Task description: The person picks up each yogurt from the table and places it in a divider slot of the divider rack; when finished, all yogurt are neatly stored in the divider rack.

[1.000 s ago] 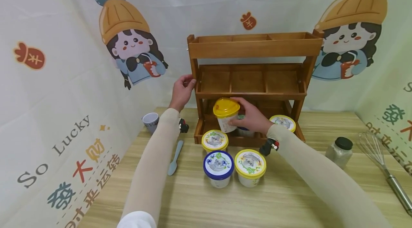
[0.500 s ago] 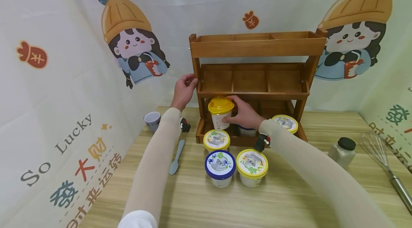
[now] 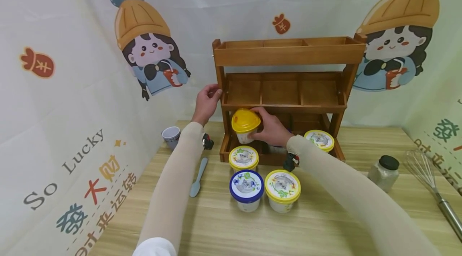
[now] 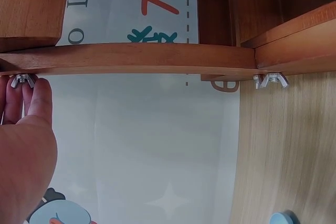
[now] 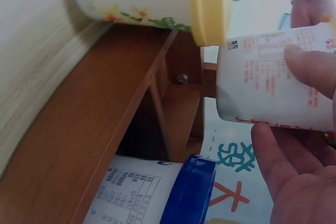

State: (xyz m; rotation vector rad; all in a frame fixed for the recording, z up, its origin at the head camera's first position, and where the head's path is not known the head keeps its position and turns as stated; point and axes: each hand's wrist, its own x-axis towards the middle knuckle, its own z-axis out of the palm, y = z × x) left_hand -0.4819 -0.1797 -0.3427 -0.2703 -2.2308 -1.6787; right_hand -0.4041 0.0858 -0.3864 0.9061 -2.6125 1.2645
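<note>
My right hand [image 3: 270, 127] grips a white tub with a domed yellow lid [image 3: 246, 120], thumb on one side and fingers on the other. It hangs tilted over the left part of the wooden rack's [image 3: 288, 57] bottom tier. In the right wrist view the held tub's printed side [image 5: 270, 80] shows. My left hand [image 3: 205, 105] rests its fingertips against the rack's left upright, beside a wing nut [image 4: 22, 80]. A blue-lidded tub [image 5: 152, 192] sits in the bottom tier, mostly hidden by my right hand in the head view. Farther right is a yellow-lidded tub [image 3: 319, 140].
Before the rack stand two yellow-lidded tubs, one at left [image 3: 244, 157] and one at right [image 3: 282, 185], and a blue-lidded tub [image 3: 247, 187]. A cup [image 3: 171, 135] and blue-grey spoon [image 3: 197, 177] lie left; a black-capped jar [image 3: 383, 173] and whisk [image 3: 433, 187] lie right.
My right hand has moved left with the tub, from near the middle of the bottom tier to its left part. The tub's lid now tips toward me. My left hand stays at the upright.
</note>
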